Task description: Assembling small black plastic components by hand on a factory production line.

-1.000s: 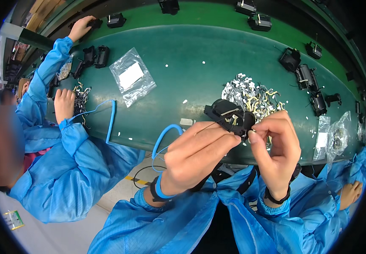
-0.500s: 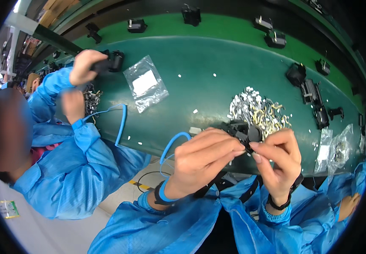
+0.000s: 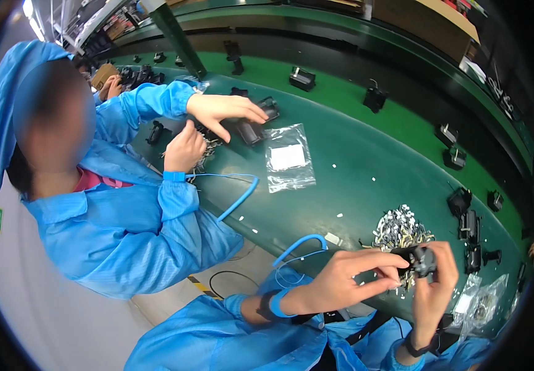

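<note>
Part, lower right of frame, now pinched in fingers of right hand, left hand fingers parted beside it, so right likely bears it alone.

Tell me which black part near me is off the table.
The black part in your right hand, by the cable pile; the grouped black parts farther right rest on the green table, untouched.
</note>
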{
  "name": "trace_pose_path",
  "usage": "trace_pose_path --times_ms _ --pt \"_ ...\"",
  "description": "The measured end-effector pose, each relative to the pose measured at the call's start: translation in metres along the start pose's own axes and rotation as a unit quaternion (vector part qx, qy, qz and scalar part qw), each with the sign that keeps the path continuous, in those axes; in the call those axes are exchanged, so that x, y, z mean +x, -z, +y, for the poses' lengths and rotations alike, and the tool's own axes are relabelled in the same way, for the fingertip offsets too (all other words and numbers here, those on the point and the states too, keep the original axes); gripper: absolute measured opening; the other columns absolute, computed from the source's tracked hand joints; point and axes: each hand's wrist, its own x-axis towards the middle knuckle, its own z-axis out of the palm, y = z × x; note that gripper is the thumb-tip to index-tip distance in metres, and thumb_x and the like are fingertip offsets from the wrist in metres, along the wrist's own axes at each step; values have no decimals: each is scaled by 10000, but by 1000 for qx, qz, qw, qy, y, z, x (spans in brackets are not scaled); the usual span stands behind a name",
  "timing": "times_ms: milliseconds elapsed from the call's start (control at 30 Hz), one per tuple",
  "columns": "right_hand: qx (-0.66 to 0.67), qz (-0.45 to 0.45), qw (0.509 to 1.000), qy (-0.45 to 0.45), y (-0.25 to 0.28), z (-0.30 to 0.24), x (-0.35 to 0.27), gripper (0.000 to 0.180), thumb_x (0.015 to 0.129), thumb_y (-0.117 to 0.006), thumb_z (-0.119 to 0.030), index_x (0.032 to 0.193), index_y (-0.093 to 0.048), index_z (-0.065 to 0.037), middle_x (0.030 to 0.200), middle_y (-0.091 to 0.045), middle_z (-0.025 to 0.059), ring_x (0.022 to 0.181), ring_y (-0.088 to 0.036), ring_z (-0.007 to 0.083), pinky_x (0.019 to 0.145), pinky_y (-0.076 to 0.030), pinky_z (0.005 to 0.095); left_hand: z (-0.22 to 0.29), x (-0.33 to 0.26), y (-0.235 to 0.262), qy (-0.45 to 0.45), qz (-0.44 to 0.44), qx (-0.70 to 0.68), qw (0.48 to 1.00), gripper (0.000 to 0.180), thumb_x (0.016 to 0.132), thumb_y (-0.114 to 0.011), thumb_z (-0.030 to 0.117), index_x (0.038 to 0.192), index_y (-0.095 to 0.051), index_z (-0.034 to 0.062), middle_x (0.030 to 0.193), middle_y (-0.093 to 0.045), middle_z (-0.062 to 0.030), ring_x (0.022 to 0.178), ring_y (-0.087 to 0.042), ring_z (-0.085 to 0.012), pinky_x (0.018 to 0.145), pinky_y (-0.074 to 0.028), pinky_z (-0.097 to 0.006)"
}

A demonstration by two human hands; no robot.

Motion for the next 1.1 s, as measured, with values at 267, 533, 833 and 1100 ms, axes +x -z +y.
trace_pose_path --times_ms 267,533,833,1100 --pt "-62 -32 997 -17 -25 51 153 227 850 -556 19 1042 -677 34 714 -658 104 606 -615 159 594 -470 313 6 -19 22 -90 -41 47 994 208 905 -738 -27 1110 -723 -55 972 -741 -139 849 -678 -238 749 -544 -346" --pt "-107 25 988 -105 -78 219 267 319 895 -672 -150 1153 -652 37 767 -717 177 626 -726 259 586 -575 376 9 -30 35 -45 -21 71 996 152 919 -722 -17 1069 -737 -32 920 -739 -111 820 -673 -224 722 -529 -331" --pt "-153 -123 980 -34 -27 105 189 314 849 -732 -161 1108 -695 14 941 -734 177 854 -724 282 773 -559 378 -21 -34 42 96 -5 201 975 136 880 -739 -27 1014 -758 -13 920 -750 -115 842 -704 -209 754 -543 -311" --pt "-148 -190 970 -25 -22 63 58 193 883 -721 -105 1038 -715 9 895 -660 162 812 -676 282 722 -537 368 50 29 64 -81 -32 167 982 755 734 -801 -69 1415 -477 -79 1380 -545 -297 988 -706 -312 801 -576 -320"
